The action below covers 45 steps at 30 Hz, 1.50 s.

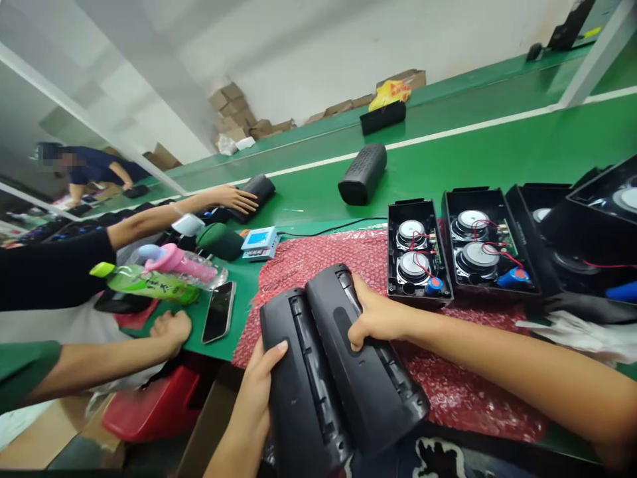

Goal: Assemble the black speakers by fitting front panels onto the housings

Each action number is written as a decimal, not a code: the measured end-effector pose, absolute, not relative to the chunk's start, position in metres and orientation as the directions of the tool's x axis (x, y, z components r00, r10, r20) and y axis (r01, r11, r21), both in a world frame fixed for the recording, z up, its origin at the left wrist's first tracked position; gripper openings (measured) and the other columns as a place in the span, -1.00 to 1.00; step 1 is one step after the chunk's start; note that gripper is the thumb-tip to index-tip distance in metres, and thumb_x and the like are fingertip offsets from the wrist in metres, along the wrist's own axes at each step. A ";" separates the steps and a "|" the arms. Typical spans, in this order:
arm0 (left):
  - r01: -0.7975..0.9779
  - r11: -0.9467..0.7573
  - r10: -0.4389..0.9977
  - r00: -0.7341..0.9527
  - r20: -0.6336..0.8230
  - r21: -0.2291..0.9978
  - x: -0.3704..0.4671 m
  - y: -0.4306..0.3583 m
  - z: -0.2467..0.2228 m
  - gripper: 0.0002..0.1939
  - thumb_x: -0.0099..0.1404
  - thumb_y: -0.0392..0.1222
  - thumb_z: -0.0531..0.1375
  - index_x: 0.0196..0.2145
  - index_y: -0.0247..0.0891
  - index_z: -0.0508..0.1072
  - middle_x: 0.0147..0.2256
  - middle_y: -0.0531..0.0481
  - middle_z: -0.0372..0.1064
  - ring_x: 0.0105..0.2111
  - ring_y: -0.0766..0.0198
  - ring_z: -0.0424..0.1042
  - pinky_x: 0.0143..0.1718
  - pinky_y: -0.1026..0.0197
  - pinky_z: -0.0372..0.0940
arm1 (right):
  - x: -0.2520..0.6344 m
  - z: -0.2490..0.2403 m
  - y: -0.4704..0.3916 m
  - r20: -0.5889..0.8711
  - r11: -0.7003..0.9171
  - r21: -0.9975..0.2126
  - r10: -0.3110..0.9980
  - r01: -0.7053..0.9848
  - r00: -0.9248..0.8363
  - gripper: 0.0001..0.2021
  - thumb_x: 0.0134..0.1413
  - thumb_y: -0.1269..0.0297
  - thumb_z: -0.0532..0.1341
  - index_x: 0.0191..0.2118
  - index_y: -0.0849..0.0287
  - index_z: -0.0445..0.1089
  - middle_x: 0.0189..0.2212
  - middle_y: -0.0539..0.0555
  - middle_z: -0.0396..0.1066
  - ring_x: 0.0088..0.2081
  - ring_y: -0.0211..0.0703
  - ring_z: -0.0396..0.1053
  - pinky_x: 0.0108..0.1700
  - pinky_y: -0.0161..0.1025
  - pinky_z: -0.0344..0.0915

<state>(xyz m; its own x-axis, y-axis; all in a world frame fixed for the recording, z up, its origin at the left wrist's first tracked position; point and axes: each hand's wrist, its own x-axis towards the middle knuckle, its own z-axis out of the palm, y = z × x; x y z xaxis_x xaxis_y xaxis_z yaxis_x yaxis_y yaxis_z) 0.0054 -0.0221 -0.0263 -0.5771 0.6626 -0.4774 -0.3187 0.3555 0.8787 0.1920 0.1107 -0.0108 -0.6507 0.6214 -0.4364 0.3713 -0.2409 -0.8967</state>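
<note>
Two black speaker housings lean side by side near the front edge of the bench, over red bubble wrap (pixel 328 265). My left hand (pixel 259 385) grips the left housing (pixel 293 378) along its left side, thumb on the flat face. Around the upper part of the right housing (pixel 358 385) my right hand (pixel 371 315) is wrapped, thumb on its face. Both housings are tilted and nearly touch. To the right, open speaker boxes (pixel 418 252) show round silver drivers, red wires and blue cylinders.
At the left, a co-worker's hand (pixel 236 198) rests on a black speaker (pixel 261 192). Another hand (pixel 172 328) lies near a phone (pixel 219 312) and a green bottle (pixel 154 284). A dark speaker (pixel 363 174) lies on the green belt (pixel 448 143).
</note>
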 end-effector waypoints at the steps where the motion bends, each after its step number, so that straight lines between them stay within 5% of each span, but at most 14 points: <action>1: -0.318 0.355 0.666 -0.574 -0.476 0.879 0.005 -0.022 -0.027 -0.31 -0.03 -0.24 0.30 0.10 -0.14 0.27 -0.37 -0.02 0.51 -0.47 0.14 0.52 -0.43 0.13 0.45 | 0.192 -0.011 0.111 -0.446 -0.244 -0.892 0.617 0.382 -0.648 0.26 -0.59 0.43 0.35 0.33 0.16 -0.36 0.08 0.19 0.18 0.02 0.12 0.23 -0.08 -0.11 0.28; 19: -0.342 0.330 0.679 -0.561 -0.473 0.880 0.005 -0.025 -0.028 -0.25 -0.03 -0.20 0.31 0.14 -0.14 0.22 -0.36 -0.03 0.50 -0.50 0.12 0.51 -0.46 0.11 0.44 | 0.192 -0.013 0.110 -0.427 -0.225 -0.901 0.615 0.371 -0.663 0.07 -0.55 0.42 0.31 0.25 0.10 -0.11 -0.06 0.11 0.24 -0.14 0.02 0.28 -0.29 -0.18 0.31; 32: -0.337 0.330 0.672 -0.573 -0.470 0.882 0.006 -0.023 -0.026 -0.24 -0.04 -0.22 0.31 0.15 -0.15 0.22 -0.37 -0.04 0.50 -0.51 0.13 0.50 -0.46 0.10 0.44 | 0.191 -0.010 0.110 -0.427 -0.232 -0.900 0.636 0.368 -0.643 0.04 -0.55 0.45 0.30 0.24 0.12 -0.07 -0.03 0.11 0.22 -0.06 0.03 0.23 -0.14 -0.14 0.29; 41: -0.251 0.238 0.717 -0.606 -0.345 0.938 0.007 -0.021 -0.024 -0.23 0.00 -0.18 0.32 0.18 -0.06 0.21 0.05 -0.07 0.36 -0.21 0.16 0.49 -0.26 0.22 0.42 | 0.193 -0.011 0.108 -0.420 -0.295 -0.907 0.580 0.301 -0.698 0.04 -0.52 0.47 0.29 0.23 0.08 -0.13 -0.33 -0.05 0.26 -0.37 -0.16 0.27 -0.39 -0.23 0.29; 45: -0.251 0.221 0.729 -0.599 -0.331 0.942 0.007 -0.019 -0.025 -0.21 -0.01 -0.18 0.32 0.19 -0.08 0.20 0.07 -0.09 0.33 -0.16 0.14 0.47 -0.23 0.20 0.41 | 0.198 -0.016 0.109 -0.388 -0.360 -0.907 0.517 0.217 -0.763 0.06 -0.49 0.48 0.29 0.24 0.04 -0.19 -0.45 -0.11 0.21 -0.46 -0.19 0.27 -0.49 -0.27 0.28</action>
<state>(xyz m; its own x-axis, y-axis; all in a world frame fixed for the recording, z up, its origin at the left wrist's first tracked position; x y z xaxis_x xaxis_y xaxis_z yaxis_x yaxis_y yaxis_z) 0.0072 -0.0194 -0.0248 -0.5991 0.7291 -0.3308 -0.2513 0.2210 0.9423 0.1980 0.1090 -0.0157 -0.7629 0.5173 -0.3877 0.2170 -0.3601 -0.9073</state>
